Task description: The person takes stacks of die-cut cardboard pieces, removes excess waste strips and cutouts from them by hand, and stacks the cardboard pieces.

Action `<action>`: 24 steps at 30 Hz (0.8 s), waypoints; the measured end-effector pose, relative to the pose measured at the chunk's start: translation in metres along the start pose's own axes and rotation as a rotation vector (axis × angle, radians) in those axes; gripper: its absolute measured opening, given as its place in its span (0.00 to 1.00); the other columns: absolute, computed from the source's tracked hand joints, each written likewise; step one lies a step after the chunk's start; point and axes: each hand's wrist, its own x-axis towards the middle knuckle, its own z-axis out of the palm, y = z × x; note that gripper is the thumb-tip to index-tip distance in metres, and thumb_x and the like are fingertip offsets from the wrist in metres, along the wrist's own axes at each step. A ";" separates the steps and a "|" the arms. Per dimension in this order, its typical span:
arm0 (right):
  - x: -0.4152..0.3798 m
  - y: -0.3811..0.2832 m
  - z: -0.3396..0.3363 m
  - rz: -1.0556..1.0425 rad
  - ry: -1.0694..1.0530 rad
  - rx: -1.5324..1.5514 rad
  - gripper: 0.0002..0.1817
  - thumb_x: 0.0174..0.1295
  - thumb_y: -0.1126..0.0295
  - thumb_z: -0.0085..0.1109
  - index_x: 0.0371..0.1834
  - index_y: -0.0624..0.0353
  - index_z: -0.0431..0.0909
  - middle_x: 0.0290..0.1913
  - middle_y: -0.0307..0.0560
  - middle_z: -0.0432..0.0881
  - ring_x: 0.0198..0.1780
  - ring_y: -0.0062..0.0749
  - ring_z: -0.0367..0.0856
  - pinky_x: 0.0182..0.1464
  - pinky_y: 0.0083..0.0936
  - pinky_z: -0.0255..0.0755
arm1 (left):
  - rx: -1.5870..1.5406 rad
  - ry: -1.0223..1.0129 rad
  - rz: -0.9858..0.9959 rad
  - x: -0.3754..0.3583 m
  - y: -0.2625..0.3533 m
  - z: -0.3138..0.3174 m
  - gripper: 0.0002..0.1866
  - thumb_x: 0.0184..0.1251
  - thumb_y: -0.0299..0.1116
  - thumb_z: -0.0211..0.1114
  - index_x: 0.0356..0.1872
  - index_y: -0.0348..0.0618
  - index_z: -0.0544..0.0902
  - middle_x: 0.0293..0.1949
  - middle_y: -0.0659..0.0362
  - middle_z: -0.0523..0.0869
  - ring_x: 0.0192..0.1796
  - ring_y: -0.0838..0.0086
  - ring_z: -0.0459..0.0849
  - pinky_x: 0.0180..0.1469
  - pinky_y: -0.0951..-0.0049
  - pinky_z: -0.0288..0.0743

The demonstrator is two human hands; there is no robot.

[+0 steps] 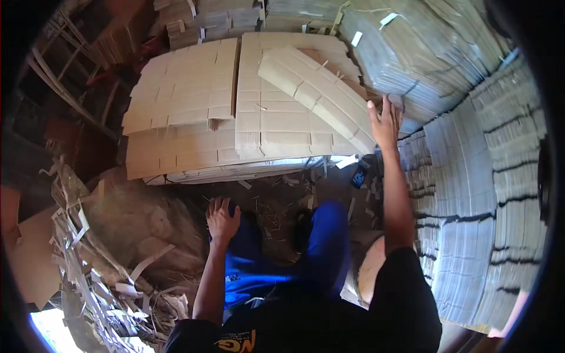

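Observation:
A narrow strip of scored cardboard [318, 97] lies slantwise across a stack of flat cardboard sheets [273, 126]. At its right end is my right hand [386, 125], thumb beside the strip's edge and fingers spread apart, not wrapped round it. My left hand [222, 222] rests over my left knee, fingers loosely apart and holding nothing. Left of the first stack stands a second pile of slotted cardboard sheets [182, 88], its upper sheets set back from the lower ones.
Tied bundles of flat cardboard [465, 159] are piled high along the right side, with more bundles [412, 47] at the back right. Paper scraps [118, 294] heap up at the lower left. A small dark object [358, 176] and cardboard offcuts lie on the floor by the stack.

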 end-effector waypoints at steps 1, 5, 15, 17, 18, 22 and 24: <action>-0.013 -0.006 -0.023 0.124 0.053 0.155 0.33 0.66 0.44 0.58 0.58 0.64 0.76 0.58 0.58 0.79 0.60 0.53 0.77 0.64 0.44 0.68 | -0.041 -0.026 -0.038 -0.003 -0.001 -0.002 0.22 0.62 0.45 0.66 0.53 0.44 0.81 0.56 0.50 0.81 0.62 0.51 0.75 0.63 0.51 0.70; -0.068 -0.015 -0.039 0.486 0.164 0.626 0.19 0.66 0.54 0.62 0.38 0.61 0.77 0.43 0.49 0.82 0.46 0.44 0.81 0.48 0.44 0.73 | -0.142 -0.033 -0.074 -0.003 -0.019 -0.001 0.23 0.64 0.45 0.65 0.55 0.43 0.81 0.60 0.49 0.80 0.66 0.52 0.73 0.67 0.50 0.67; -0.105 0.020 0.032 1.416 -0.551 1.463 0.45 0.61 0.32 0.56 0.75 0.46 0.57 0.64 0.53 0.73 0.60 0.46 0.78 0.57 0.50 0.73 | -0.099 0.242 0.040 -0.055 -0.022 -0.071 0.24 0.66 0.42 0.64 0.60 0.43 0.78 0.65 0.47 0.76 0.70 0.48 0.69 0.69 0.51 0.66; -0.090 0.019 0.032 1.415 -0.629 1.416 0.48 0.60 0.30 0.55 0.78 0.41 0.53 0.67 0.54 0.70 0.62 0.48 0.77 0.60 0.50 0.72 | -0.098 0.268 0.039 -0.072 -0.018 -0.072 0.24 0.66 0.41 0.64 0.60 0.43 0.78 0.67 0.47 0.74 0.70 0.48 0.68 0.70 0.51 0.65; -0.083 0.016 0.032 1.403 -0.640 1.362 0.48 0.59 0.30 0.55 0.78 0.41 0.53 0.66 0.54 0.70 0.62 0.48 0.77 0.59 0.50 0.72 | -0.088 0.283 0.050 -0.081 -0.018 -0.072 0.24 0.65 0.40 0.65 0.61 0.43 0.78 0.68 0.47 0.73 0.71 0.48 0.67 0.71 0.51 0.64; -0.080 0.022 0.068 1.272 -0.698 1.225 0.48 0.58 0.30 0.56 0.76 0.40 0.55 0.64 0.52 0.70 0.57 0.45 0.79 0.54 0.48 0.73 | -0.081 0.295 -0.018 -0.094 -0.016 -0.070 0.24 0.65 0.39 0.64 0.61 0.43 0.78 0.71 0.47 0.69 0.74 0.47 0.63 0.73 0.49 0.59; -0.076 0.017 0.064 1.371 -0.591 1.238 0.41 0.54 0.30 0.61 0.66 0.41 0.67 0.52 0.47 0.76 0.48 0.34 0.81 0.46 0.39 0.73 | -0.082 0.281 -0.027 -0.091 -0.024 -0.069 0.24 0.65 0.39 0.63 0.61 0.44 0.78 0.72 0.47 0.68 0.75 0.47 0.62 0.74 0.48 0.58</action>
